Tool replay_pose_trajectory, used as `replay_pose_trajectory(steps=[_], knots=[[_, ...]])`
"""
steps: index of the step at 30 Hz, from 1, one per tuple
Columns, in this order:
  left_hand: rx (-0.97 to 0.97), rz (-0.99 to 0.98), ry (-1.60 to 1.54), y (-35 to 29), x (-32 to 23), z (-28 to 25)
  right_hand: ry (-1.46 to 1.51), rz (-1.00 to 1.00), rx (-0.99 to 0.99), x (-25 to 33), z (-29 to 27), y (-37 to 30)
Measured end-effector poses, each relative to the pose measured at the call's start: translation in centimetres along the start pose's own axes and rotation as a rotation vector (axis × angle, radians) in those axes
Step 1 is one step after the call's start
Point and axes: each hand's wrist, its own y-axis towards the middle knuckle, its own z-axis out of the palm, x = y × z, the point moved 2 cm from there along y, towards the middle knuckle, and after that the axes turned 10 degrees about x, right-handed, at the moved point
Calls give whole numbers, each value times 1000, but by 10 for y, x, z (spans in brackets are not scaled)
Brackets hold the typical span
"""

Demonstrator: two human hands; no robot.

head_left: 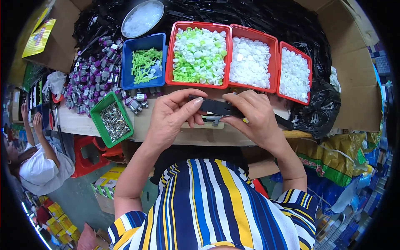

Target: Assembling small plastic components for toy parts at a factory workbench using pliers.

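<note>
A long black plastic piece (216, 107) spans the gap between my two hands, just above the table's front edge. My left hand (173, 114) pinches its left end between thumb and fingers. The right end is in the closed fingers of my right hand (255, 116). Right below the piece, a small grey part (213, 119) shows above a pale block (208, 125); my fingers partly cover both. Whether the grey part is joined to the black piece, I cannot tell.
Beyond my hands stand a blue bin (125, 68) of green parts and red bins (168, 71) of green and white caps. Left are a green bin (96, 121) of metal pins and a heap of grey-purple motors (93, 75). Black parts (241, 12) pile behind. A person (46, 166) sits far left.
</note>
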Motion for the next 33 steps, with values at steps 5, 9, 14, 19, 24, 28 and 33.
replay_pose_trajectory(steps=[5,9,14,19,24,28,33], knots=[[-56,22,116,-5,-1,4,-47,17,12,-2,1,-2],[-71,379,1124,-17,2,-7,242,50,-28,-22,5,-18],[-61,353,1471,-22,26,1,329,-73,111,-16,31,-34],[-43,344,1485,-24,30,1,232,-68,217,-8,43,-32],[-48,353,1478,-26,35,1,191,-75,218,-9,43,-31],[-113,400,1409,-30,30,1,245,-39,88,-10,35,-29],[-299,431,1407,-44,17,-12,140,51,-69,-11,38,-15]])
